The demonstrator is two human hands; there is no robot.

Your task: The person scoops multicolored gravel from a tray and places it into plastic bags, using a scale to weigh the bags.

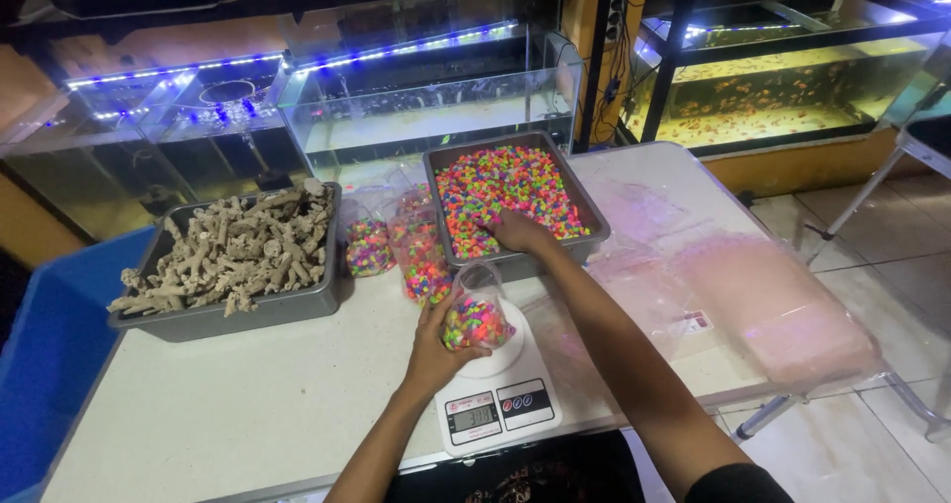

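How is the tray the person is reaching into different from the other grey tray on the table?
The right tray is heaped with small neon-coloured pebbles; the left tray holds pale, branching coral pieces. The right hand is dipped into the right tray, while nothing touches the left tray. The right tray sits beside the white scale, where the left hand holds a pebble bag; the left tray sits near the table's far-left end. Both are grey, rectangular and full.

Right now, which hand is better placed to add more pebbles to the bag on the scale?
Right. The right hand is already in the tray of coloured pebbles, while the left hand steadies the open bag on the scale.
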